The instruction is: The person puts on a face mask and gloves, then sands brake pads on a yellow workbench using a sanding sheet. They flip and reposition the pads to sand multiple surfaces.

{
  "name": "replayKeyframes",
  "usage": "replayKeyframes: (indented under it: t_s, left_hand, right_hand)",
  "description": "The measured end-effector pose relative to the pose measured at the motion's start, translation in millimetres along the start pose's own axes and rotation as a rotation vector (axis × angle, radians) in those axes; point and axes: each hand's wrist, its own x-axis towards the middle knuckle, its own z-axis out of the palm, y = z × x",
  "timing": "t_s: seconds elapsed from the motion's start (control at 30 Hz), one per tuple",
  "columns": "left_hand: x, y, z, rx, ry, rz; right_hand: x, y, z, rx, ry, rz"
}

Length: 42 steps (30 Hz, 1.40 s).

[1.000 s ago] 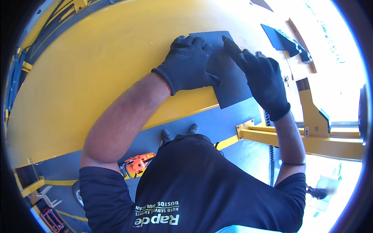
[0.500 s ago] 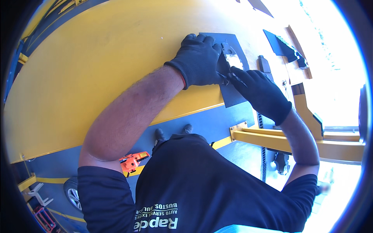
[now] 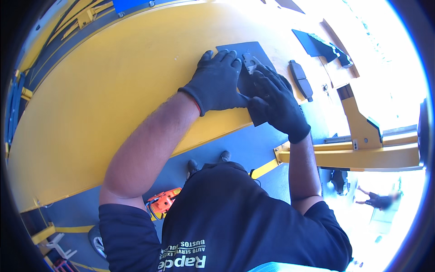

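Note:
A dark sheet (image 3: pixel 225 49) lies at the far edge of the yellow tabletop. On it rests a flat grey metal plate (image 3: pixel 249 63) with a notched end, shaped like a brake pad shim; its nearer part is hidden under my right hand. My left hand (image 3: pixel 217 82), in a black knit glove, presses down on the sheet's left side with fingers spread. Also gloved, my right hand (image 3: pixel 275 99) lies flat over plate and sheet, its fingers stretched out toward the far side. The two thumbs meet or nearly meet over the sheet.
A dark brake pad (image 3: pixel 301 80) lies right of the sheet on the yellow table (image 3: pixel 113 90). Farther right are more dark sheet pieces (image 3: pixel 312 44). Yellow lift arms (image 3: pixel 353 156) stand at right. An orange tool (image 3: pixel 163 201) is on the floor. A person (image 3: pixel 379 201) is in the distance.
My right hand has moved from the plate's near end to lie flat across it. A small thin dark thing at its fingers no longer shows. More of the brake pad is visible.

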Motion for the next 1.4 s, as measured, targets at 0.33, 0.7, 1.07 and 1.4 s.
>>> replayKeyframes:
  t_s: [0.33, 0.7, 1.07, 1.4]
  left_hand:
    - [3, -1, -1, 0.094, -0.029, -0.031]
    - [4, 7, 3, 0.134, -0.035, -0.038]
    - [7, 9, 8, 0.166, -0.019, -0.031]
    - [14, -4, 9, 0.179, -0.002, -0.072]
  right_hand:
    - [29, 32, 21, -0.306, 0.003, -0.279]
    - [46, 42, 26, -0.193, -0.015, -0.18]
    - [38, 50, 22, -0.146, -0.009, -0.139]
    - [22, 42, 13, -0.099, -0.012, -0.209]
